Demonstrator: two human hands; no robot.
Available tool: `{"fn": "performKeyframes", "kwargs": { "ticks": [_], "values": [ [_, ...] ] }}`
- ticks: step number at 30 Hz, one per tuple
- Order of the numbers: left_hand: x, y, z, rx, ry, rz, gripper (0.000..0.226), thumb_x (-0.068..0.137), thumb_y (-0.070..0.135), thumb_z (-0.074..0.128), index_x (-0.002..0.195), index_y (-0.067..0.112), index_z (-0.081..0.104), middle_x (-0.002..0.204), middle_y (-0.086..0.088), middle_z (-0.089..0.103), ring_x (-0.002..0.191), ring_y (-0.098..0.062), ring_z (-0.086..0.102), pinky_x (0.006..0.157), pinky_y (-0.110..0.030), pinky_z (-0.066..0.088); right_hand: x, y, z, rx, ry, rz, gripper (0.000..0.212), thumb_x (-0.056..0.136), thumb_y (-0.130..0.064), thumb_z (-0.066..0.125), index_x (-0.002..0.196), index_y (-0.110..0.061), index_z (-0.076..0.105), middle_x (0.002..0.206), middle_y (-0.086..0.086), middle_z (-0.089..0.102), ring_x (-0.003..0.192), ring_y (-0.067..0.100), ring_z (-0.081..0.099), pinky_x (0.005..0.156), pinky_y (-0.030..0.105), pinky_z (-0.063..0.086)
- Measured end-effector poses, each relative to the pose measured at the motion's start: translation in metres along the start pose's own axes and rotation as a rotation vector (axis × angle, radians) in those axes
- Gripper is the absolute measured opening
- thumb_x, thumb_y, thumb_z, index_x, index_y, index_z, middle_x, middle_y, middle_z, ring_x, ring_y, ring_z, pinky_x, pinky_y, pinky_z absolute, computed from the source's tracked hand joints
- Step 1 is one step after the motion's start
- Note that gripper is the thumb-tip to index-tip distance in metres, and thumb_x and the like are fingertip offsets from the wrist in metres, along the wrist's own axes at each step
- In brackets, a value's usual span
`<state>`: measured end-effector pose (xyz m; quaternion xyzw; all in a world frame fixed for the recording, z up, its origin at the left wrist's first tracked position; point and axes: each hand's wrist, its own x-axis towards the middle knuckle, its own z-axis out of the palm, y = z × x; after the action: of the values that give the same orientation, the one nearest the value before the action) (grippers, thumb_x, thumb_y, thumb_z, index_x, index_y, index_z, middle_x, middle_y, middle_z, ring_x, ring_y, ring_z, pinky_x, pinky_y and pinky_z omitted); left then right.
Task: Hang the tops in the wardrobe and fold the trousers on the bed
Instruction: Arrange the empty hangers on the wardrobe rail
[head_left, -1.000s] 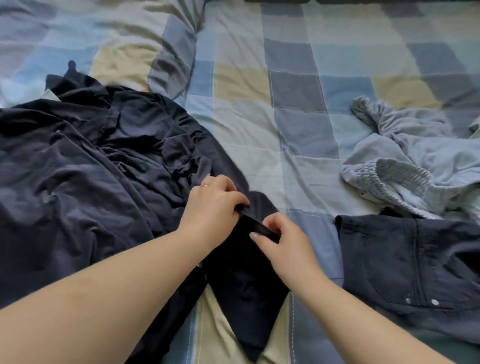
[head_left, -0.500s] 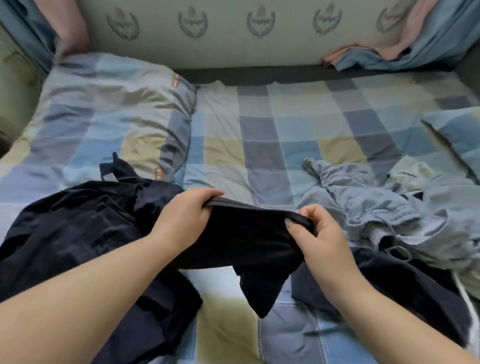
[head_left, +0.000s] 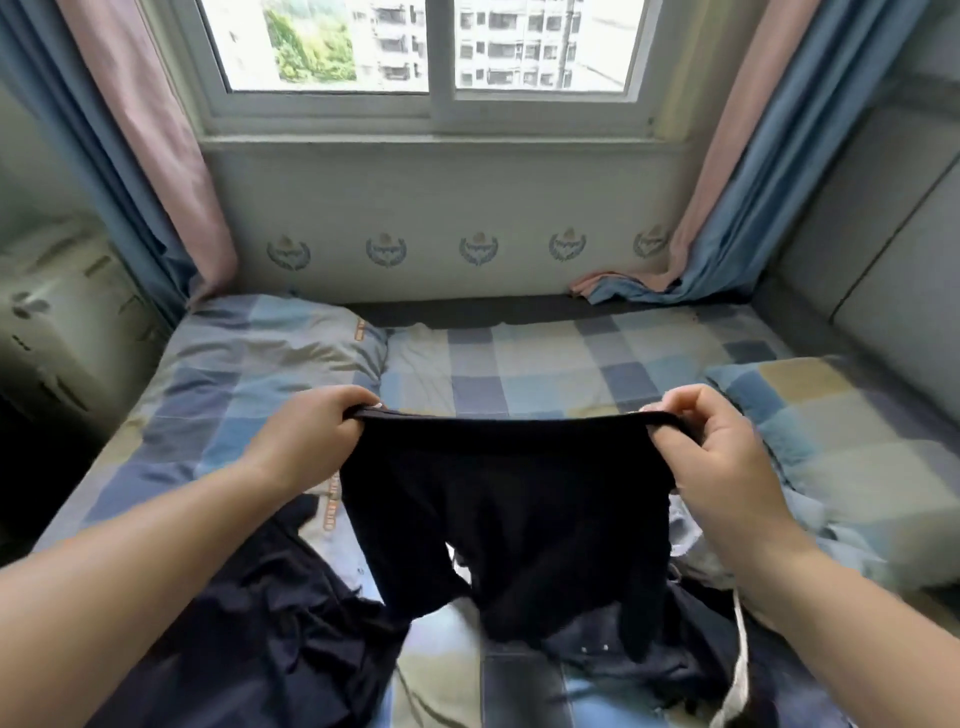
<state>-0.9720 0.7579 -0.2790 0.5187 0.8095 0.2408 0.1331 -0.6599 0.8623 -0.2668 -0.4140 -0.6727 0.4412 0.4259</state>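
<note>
Now your left hand (head_left: 311, 441) and right hand (head_left: 722, 457) each pinch an end of the black trousers' (head_left: 509, 509) waistband, holding it taut and level above the bed (head_left: 545, 364) so the legs hang straight, probably to square them for folding.

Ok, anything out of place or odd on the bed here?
Nothing damaged. Both hands, left and right, hold black shorts up by the waistband. Dark clothes lie crumpled on the bed, and the curtain hem spills onto its far edge.
</note>
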Motion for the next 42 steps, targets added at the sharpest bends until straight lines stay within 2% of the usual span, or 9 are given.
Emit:
{"fn": "performKeyframes", "kwargs": {
  "ticks": [5,8,14,17,20,26,30,36,42],
  "values": [
    [-0.020,0.047,-0.043,-0.043,-0.084,-0.053,0.014,0.083,0.021,0.058,0.081,0.030,0.069,0.083,0.006,0.071,0.080,-0.017,0.067,0.075,-0.035,0.055,-0.036,-0.068,-0.045,-0.164,0.140,-0.010,0.029,0.082,-0.004,0.056,0.075,-0.032,0.061,0.076,-0.008,0.068,0.073,0.010,0.064,0.069,0.035,0.054],
    [-0.038,0.083,-0.059,-0.459,-0.206,-0.090,0.025,0.087,0.003,0.051,0.086,0.017,0.071,0.075,-0.003,0.071,0.066,-0.014,0.069,0.058,-0.025,0.056,-0.068,-0.103,-0.078,-0.243,0.272,0.022,0.032,0.079,-0.001,0.052,0.074,-0.030,0.064,0.070,-0.010,0.067,0.067,0.006,0.062,0.072,0.041,0.057],
    [-0.087,0.151,-0.085,-1.104,-0.744,-0.022,0.017,0.086,0.002,0.061,0.101,0.006,0.069,0.094,-0.013,0.071,0.079,-0.018,0.070,0.073,-0.027,0.059,-0.155,-0.147,-0.139,-0.108,0.620,0.210,0.042,0.083,0.009,0.041,0.067,-0.020,0.065,0.075,0.002,0.064,0.069,0.015,0.061,0.054,0.025,0.055],
    [-0.110,0.185,-0.087,-1.157,-0.914,0.051,0.034,0.075,0.017,0.068,0.106,0.005,0.068,0.103,-0.015,0.071,0.087,-0.019,0.070,0.077,-0.027,0.059,-0.206,-0.169,-0.164,0.076,0.745,0.304,0.039,0.089,0.012,0.035,0.077,-0.014,0.062,0.081,0.009,0.060,0.071,0.019,0.059,0.047,0.020,0.054],
    [-0.146,0.230,-0.089,-1.173,-1.018,0.096,0.028,0.075,0.024,0.067,0.096,0.006,0.069,0.090,-0.010,0.072,0.075,-0.015,0.070,0.064,-0.024,0.058,-0.268,-0.197,-0.190,0.193,0.822,0.355,0.037,0.093,0.011,0.033,0.084,-0.012,0.061,0.081,0.010,0.060,0.071,0.019,0.057,0.047,0.020,0.054],
    [-0.216,0.309,-0.074,-1.217,-1.148,0.153,0.030,0.082,0.028,0.061,0.104,0.008,0.064,0.083,-0.005,0.065,0.069,-0.012,0.062,0.056,-0.023,0.057,-0.377,-0.242,-0.233,0.292,0.895,0.429,0.023,0.097,-0.003,0.043,0.096,-0.013,0.064,0.079,0.007,0.065,0.071,0.019,0.060,0.052,0.025,0.054],
    [-0.273,0.363,-0.058,-1.268,-1.270,0.208,0.023,0.092,0.025,0.053,0.109,0.014,0.063,0.084,-0.002,0.058,0.064,-0.009,0.056,0.052,-0.019,0.052,-0.450,-0.279,-0.260,0.366,1.001,0.391,0.021,0.095,-0.006,0.046,0.087,-0.013,0.065,0.065,0.004,0.067,0.057,0.014,0.063,0.045,0.022,0.049],
    [-0.390,0.440,-0.038,-1.422,-1.455,0.159,0.016,0.093,0.022,0.055,0.096,0.019,0.070,0.068,0.006,0.060,0.057,-0.006,0.059,0.054,-0.016,0.051,-0.571,-0.329,-0.297,0.510,1.201,0.198,0.025,0.090,-0.009,0.044,0.084,-0.016,0.067,0.076,0.008,0.069,0.066,0.022,0.067,0.065,0.031,0.052],
    [-0.520,0.503,-0.021,-1.514,-1.636,0.210,0.018,0.096,0.021,0.052,0.091,0.022,0.069,0.071,0.007,0.064,0.059,-0.004,0.062,0.054,-0.015,0.052,-0.696,-0.363,-0.341,0.447,1.370,0.105,0.033,0.089,-0.010,0.048,0.068,-0.019,0.072,0.070,0.007,0.070,0.060,0.021,0.068,0.054,0.030,0.055]
  ]
}}
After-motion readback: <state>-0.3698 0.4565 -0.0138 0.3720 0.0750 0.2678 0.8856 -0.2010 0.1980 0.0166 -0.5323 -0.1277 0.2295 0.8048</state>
